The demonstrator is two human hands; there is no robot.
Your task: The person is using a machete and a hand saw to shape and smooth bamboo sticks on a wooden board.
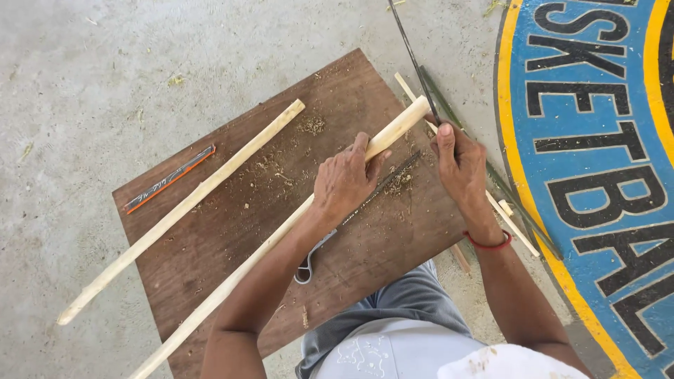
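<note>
Fingers (361, 146) of my left hand (344, 184) wrap the peeled stick (281, 235) on the brown board (232, 203), while my right hand (460, 165) at three o'clock pinches a thin blade (414, 60), its tip cut off above.

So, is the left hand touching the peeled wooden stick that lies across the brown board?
Touching. The head view shows the left hand wrapped over the peeled stick near its upper end, fingers curled around it, pressing it on the brown board.

Floor sign (597, 140): a curved blue painted band with black block lettering and a yellow border, on the concrete beside my board's right edge.
</note>
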